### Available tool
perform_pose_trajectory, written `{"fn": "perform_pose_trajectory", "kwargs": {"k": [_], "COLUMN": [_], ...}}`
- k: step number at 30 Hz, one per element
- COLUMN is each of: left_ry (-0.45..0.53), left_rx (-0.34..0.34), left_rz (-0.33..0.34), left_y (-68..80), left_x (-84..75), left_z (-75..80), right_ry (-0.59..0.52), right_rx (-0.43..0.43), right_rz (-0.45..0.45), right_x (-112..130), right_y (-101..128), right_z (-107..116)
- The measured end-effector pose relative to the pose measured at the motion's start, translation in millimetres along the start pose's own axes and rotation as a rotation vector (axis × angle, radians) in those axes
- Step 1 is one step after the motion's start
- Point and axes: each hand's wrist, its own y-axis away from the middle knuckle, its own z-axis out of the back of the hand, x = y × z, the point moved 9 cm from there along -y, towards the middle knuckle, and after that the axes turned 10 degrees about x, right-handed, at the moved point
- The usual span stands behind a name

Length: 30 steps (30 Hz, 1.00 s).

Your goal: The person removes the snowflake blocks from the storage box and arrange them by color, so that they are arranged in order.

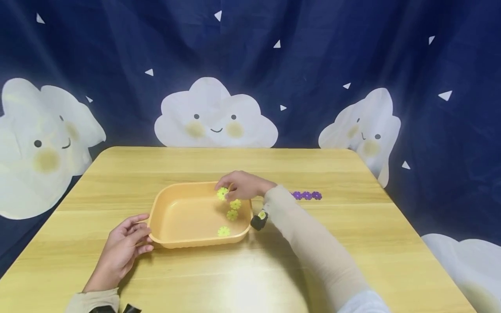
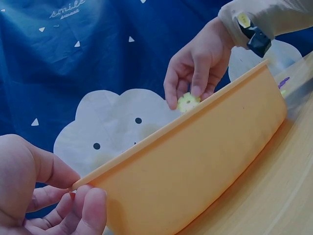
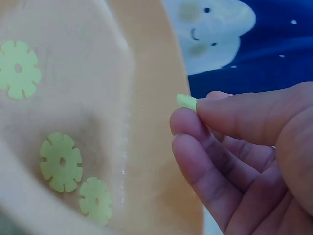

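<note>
An orange tray (image 1: 172, 241) (image 2: 205, 166) (image 3: 146, 58) sits on the wooden table (image 1: 352, 243). Three yellow-green snowflake discs (image 1: 232, 214) (image 3: 61, 161) lie inside it. My right hand (image 1: 240, 184) (image 2: 195, 73) (image 3: 244, 147) hovers over the tray's far right part and pinches another yellow-green disc (image 1: 222, 193) (image 2: 188, 102) (image 3: 186, 101) between thumb and fingers. My left hand (image 1: 125, 248) (image 2: 44, 196) rests on the table with its fingers against the tray's near left corner.
Three purple discs (image 1: 307, 195) lie in a row on the table right of the tray. A dark blue curtain with white clouds (image 1: 215, 115) hangs behind the table. Bare tabletop spreads in front and to the right.
</note>
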Motion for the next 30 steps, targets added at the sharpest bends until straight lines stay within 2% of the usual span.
{"fn": "perform_pose_trajectory", "kwargs": {"k": [6,11,19,23,30], "left_ry": [-0.005,-0.013,0.009,0.017,0.026], "left_rx": [-0.016,-0.011,-0.013,-0.01,-0.012], "left_rz": [0.013,0.02,0.007,-0.008,-0.007], "left_y": [0.4,0.0,-0.8,-0.8,-1.1], "left_x": [0.2,-0.9,-0.1,-1.6,-2.2], "left_z": [1.9,1.0,0.1,-0.4,-0.8], "right_ry": [-0.175,-0.261,-0.273,-0.279,-0.364], "right_rx": [-0.139,-0.231,-0.348,-0.383,-0.418], "right_rz": [0.007,0.015,-0.013,-0.012,0.003], "right_x": [-6,-14,-30,-40,-60], "right_y": [19,34,65,76,94], "right_z": [9,14,27,30,29]}}
